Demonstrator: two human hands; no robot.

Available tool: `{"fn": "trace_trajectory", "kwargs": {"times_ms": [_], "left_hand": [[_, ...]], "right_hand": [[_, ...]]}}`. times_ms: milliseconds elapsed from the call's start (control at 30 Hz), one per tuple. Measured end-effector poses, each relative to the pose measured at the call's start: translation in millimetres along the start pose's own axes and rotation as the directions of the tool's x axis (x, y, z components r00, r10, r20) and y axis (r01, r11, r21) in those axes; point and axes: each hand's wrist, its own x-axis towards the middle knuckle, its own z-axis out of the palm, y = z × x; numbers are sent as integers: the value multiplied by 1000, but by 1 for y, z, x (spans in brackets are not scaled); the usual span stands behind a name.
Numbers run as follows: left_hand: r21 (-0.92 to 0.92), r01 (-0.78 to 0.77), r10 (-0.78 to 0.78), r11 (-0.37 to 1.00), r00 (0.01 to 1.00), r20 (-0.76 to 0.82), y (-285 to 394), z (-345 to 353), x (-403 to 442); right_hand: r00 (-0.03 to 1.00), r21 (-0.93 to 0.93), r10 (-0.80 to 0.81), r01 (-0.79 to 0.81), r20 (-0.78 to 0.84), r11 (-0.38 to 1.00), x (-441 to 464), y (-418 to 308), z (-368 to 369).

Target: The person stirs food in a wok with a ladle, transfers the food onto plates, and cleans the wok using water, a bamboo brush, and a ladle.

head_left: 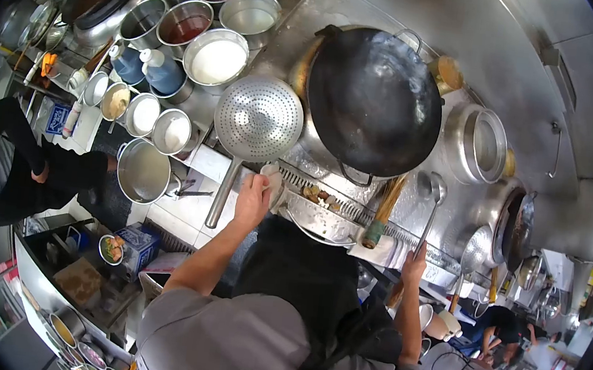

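Note:
My left hand (255, 196) is closed on a pale, crumpled cloth (273, 180) at the front of the stove. Beside it lies a perforated metal skimmer (258, 120), its handle pointing toward me. With my right hand (415, 264) I grip the long handle of a metal ladle (439, 188), bowl end up over the steel stovetop. A large dark wok (374, 103) sits beyond my hands on the burner. Between my hands are a metal strainer basin (316, 218) with food scraps nearby and a bamboo wok brush (385, 210).
Several steel pots of liquids and powders, such as a white one (216, 59), stand at the left. A pot (143, 171) is below them. Another person (2, 161) stands at far left, others at lower right. A second skimmer (476, 249) lies at right.

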Motion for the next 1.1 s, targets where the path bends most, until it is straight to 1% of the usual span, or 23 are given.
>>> {"fn": "trace_trajectory", "kwargs": {"times_ms": [67, 100, 133, 200, 233, 267, 333, 400, 467, 500, 567, 600, 633, 667, 700, 733, 800, 833, 867, 933, 967, 1067, 1100], "left_hand": [[30, -112, 114, 993, 990, -83, -10, 9, -4], [-8, -87, 86, 996, 993, -78, -10, 9, -8], [-16, -96, 94, 995, 994, -57, -14, 13, -11], [-62, -107, 100, 992, 989, -104, -25, 20, -14], [-57, -102, 97, 993, 991, -92, -26, 19, -14], [-61, -113, 108, 992, 991, -84, -26, 19, -15], [-10, -89, 88, 996, 994, -72, -25, 15, -15], [-12, -93, 92, 996, 993, -67, -24, 14, -14], [-11, -96, 95, 995, 994, -55, -20, 11, -17], [2, -100, 100, 995, 994, -43, -18, 9, -16], [14, -129, 129, 992, 991, -35, -13, 5, -11], [2, -102, 102, 995, 995, -22, -10, 3, -12], [-13, -74, 74, 997, 997, -8, -7, 3, -13], [-21, -91, 91, 996, 996, -3, -4, 3, -16], [-23, -32, 31, 999, 999, -5, -1, 1, -18], [-21, 22, -22, 1000, 1000, 0, 0, -1, -18], [58, -93, 97, 994, 993, -62, 3, 1, -20], [94, -73, 77, 993, 996, -44, 7, 1, -17], [83, -104, 105, 991, 994, -9, 10, 4, -12], [124, -92, 100, 988, 993, -62, 27, 5, -3], [73, -129, 136, 989, 986, -96, 38, 6, 3], [120, -207, 223, 971, 966, -132, 66, 6, 12], [116, -199, 215, 973, 966, -141, 71, 6, 11]], "right_hand": [[998, 16, -56, 56, -3, 998, -9, 1, -6], [980, 23, -193, 194, -52, 981, -4, 19, 0], [989, -14, -146, 146, -23, 989, -3, 21, -5], [971, 41, -235, 237, -49, 971, -1, 24, -11], [997, 165, -68, 61, 34, 984, -2, 9, -24], [988, 261, 102, -130, 117, 956, -3, -10, -38], [991, 440, 101, -128, 83, 889, 14, -14, -46], [996, 517, 87, -81, 12, 852, 34, -43, -79], [988, 628, -50, 131, -146, 767, 52, -63, -108], [987, 636, -41, 130, -152, 761, 51, -75, -117], [988, 768, -8, 126, -155, 627, 48, -98, -128], [1000, 810, -13, 19, -14, 587, 57, -72, -116], [999, 808, 0, 32, -39, 588, 52, -69, -109], [998, 804, 15, 42, -63, 593, 47, -64, -103], [996, 807, 5, 73, -93, 586, 41, -66, -97], [996, 784, 46, 31, -76, 621, 35, -67, -95], [989, 797, 112, 6, -92, 605, 30, -61, -88], [988, 784, 139, -32, -70, 620, 31, -58, -91], [985, 756, 156, -45, -76, 653, 37, -51, -94], [979, 745, 168, -29, -113, 666, 55, -42, -104], [978, 727, 171, -32, -119, 686, 68, -41, -112], [972, 607, 175, -44, -159, 794, 136, -21, -128], [969, 567, 176, -47, -173, 822, 161, -22, -134]]}}
